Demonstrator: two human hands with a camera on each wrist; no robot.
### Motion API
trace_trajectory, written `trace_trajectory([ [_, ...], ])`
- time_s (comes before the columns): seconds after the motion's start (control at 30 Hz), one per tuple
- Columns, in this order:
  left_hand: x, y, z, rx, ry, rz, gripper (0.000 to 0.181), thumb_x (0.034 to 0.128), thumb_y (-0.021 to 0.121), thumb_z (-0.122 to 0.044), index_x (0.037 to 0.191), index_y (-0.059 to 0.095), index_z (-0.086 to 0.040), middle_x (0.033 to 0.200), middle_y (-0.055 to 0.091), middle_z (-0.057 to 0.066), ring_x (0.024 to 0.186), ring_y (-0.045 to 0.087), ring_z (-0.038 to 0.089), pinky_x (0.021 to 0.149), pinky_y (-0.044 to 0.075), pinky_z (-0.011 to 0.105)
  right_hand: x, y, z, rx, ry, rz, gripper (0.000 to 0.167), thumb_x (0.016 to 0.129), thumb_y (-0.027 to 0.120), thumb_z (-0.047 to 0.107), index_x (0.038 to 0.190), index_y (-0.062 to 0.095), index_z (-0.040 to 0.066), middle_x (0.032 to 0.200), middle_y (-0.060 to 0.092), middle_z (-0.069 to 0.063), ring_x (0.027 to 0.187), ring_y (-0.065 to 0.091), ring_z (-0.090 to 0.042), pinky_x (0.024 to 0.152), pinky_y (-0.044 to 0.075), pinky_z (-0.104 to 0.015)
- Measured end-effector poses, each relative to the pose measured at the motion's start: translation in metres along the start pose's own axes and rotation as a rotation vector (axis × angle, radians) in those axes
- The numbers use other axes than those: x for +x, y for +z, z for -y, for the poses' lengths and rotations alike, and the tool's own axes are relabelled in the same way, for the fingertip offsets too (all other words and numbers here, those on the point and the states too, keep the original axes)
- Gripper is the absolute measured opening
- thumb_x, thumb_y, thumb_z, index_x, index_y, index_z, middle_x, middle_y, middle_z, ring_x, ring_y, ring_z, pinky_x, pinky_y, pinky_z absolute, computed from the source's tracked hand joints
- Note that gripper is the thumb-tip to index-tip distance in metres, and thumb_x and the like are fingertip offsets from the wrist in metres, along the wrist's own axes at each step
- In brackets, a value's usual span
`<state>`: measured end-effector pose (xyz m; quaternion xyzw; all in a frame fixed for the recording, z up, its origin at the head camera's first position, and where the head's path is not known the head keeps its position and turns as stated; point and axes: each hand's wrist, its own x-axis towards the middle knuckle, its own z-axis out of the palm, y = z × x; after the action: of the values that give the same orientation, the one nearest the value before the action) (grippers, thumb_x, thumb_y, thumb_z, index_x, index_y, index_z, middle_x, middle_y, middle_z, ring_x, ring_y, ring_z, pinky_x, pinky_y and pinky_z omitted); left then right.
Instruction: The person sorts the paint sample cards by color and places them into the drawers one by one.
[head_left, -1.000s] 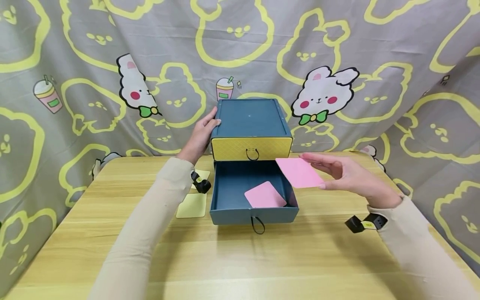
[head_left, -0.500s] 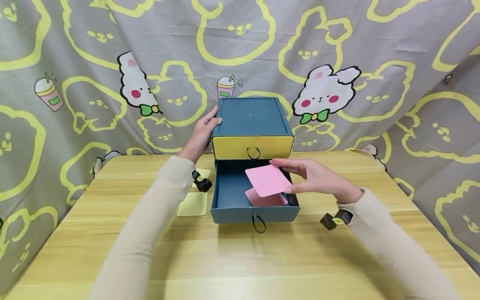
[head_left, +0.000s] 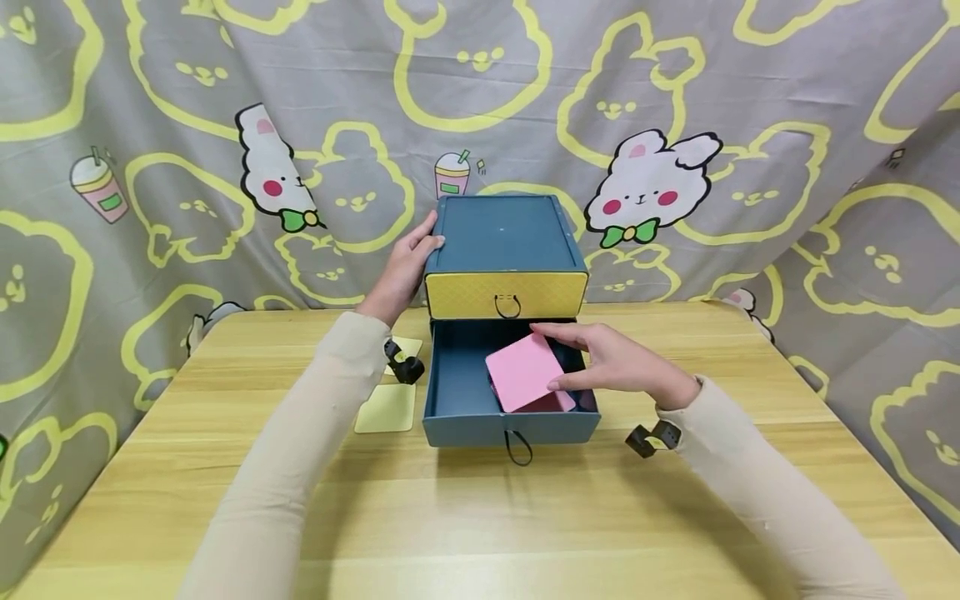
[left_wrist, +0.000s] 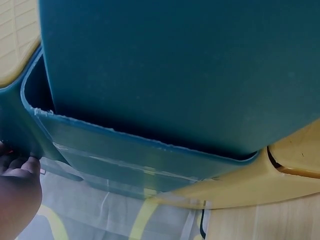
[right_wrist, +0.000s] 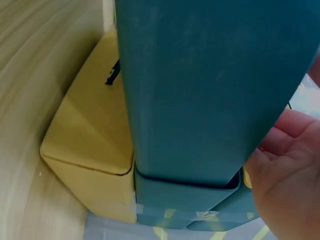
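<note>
My right hand pinches a pink square card by its right edge, thumb on the near side. The card tilts inside the pulled-out blue drawer. Beneath it, partly covered, lies a second pink card. At the left side of the drawer cabinet, my left hand rests with its thumb at the top edge. Both wrist views mostly show the blue drawer's outer side; the right hand appears beside it, but the cards are hidden there.
Two pale yellow cards lie on the table left of the cabinet, the nearer card fully visible. Above the pulled-out drawer is a shut yellow drawer with a black loop. A yellow drawer sits below. A patterned curtain hangs behind.
My right hand has carried the pink card leftward and down, from the drawer's right edge to over the other pink card. My left hand has stayed on the cabinet.
</note>
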<state>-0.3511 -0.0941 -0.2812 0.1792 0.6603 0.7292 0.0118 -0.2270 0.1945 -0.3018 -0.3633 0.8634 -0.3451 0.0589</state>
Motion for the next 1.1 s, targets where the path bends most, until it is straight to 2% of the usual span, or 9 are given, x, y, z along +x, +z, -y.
trace_trajectory([
  [0.17,0.000,-0.001,0.001,0.001,0.000,-0.003,0.061,0.0953,0.047,-0.014,0.151,0.022,-0.013,0.157,0.015,-0.006,0.142,0.012,0.007,0.113,0.018,0.025,-0.002,0.000,0.001,-0.029,0.031,-0.005,0.072,0.082,0.073,0.023,0.142,0.040,0.000,0.144,0.043,-0.015,0.126,0.046,-0.030,0.102,0.037,-0.051],
  [0.3,-0.001,-0.002,0.002,-0.017,-0.017,0.004,0.062,0.0957,0.047,-0.015,0.151,0.020,-0.014,0.158,0.013,-0.007,0.142,0.015,0.008,0.112,0.022,0.027,-0.011,0.002,0.008,0.056,0.049,-0.062,0.066,0.083,0.073,0.018,0.140,0.044,0.002,0.141,0.046,-0.016,0.129,0.044,-0.029,0.105,0.034,-0.046],
  [0.43,-0.001,-0.002,0.002,-0.010,-0.015,0.009,0.062,0.0957,0.047,-0.015,0.151,0.019,-0.014,0.158,0.013,-0.006,0.142,0.014,0.008,0.112,0.022,0.027,-0.027,0.012,0.025,0.150,0.035,-0.155,0.058,0.082,0.073,0.011,0.135,0.051,0.003,0.131,0.057,-0.011,0.116,0.056,-0.027,0.099,0.043,-0.030],
  [0.53,-0.001,-0.002,0.001,0.013,-0.002,0.006,0.062,0.0953,0.047,-0.016,0.151,0.021,-0.014,0.158,0.014,-0.007,0.142,0.012,0.007,0.113,0.019,0.026,-0.042,0.021,0.040,0.159,-0.009,-0.232,0.051,0.082,0.072,0.008,0.130,0.057,0.001,0.121,0.064,-0.009,0.102,0.062,-0.022,0.090,0.048,-0.023],
  [0.73,-0.001,-0.001,-0.001,0.008,-0.016,0.015,0.062,0.0954,0.047,-0.016,0.151,0.021,-0.016,0.157,0.014,-0.008,0.142,0.013,0.006,0.112,0.022,0.026,-0.064,0.044,0.065,0.154,-0.092,-0.367,0.036,0.078,0.075,0.004,0.113,0.068,0.003,0.099,0.071,-0.005,0.084,0.065,-0.013,0.078,0.052,-0.024],
  [0.8,-0.001,-0.001,-0.001,0.001,-0.021,0.012,0.062,0.0957,0.047,-0.016,0.151,0.020,-0.016,0.157,0.014,-0.008,0.142,0.014,0.006,0.112,0.023,0.026,-0.067,0.055,0.070,0.144,-0.090,-0.367,0.032,0.078,0.076,0.008,0.109,0.070,0.004,0.094,0.072,-0.002,0.080,0.066,-0.011,0.076,0.053,-0.025],
  [0.87,-0.001,-0.002,-0.001,-0.006,-0.023,0.009,0.062,0.0958,0.047,-0.016,0.152,0.020,-0.016,0.157,0.014,-0.008,0.142,0.015,0.007,0.111,0.024,0.027,-0.068,0.065,0.072,0.150,-0.048,-0.346,0.029,0.079,0.076,0.014,0.106,0.071,0.004,0.092,0.072,0.001,0.079,0.066,-0.009,0.075,0.053,-0.026],
  [1.0,-0.001,-0.001,-0.001,-0.012,-0.024,0.002,0.062,0.0955,0.047,-0.015,0.151,0.021,-0.016,0.157,0.014,-0.007,0.141,0.016,0.007,0.111,0.026,0.028,-0.062,0.080,0.067,0.210,0.074,-0.315,0.032,0.079,0.076,0.023,0.103,0.072,0.003,0.091,0.072,0.000,0.078,0.066,-0.007,0.073,0.055,-0.027],
  [1.1,-0.001,-0.001,0.000,-0.011,-0.028,-0.007,0.062,0.0954,0.047,-0.015,0.151,0.021,-0.016,0.157,0.015,-0.007,0.141,0.017,0.007,0.110,0.026,0.028,-0.056,0.087,0.061,0.209,0.091,-0.309,0.032,0.077,0.078,0.021,0.100,0.072,0.000,0.089,0.072,-0.005,0.077,0.066,-0.008,0.071,0.055,-0.027],
])
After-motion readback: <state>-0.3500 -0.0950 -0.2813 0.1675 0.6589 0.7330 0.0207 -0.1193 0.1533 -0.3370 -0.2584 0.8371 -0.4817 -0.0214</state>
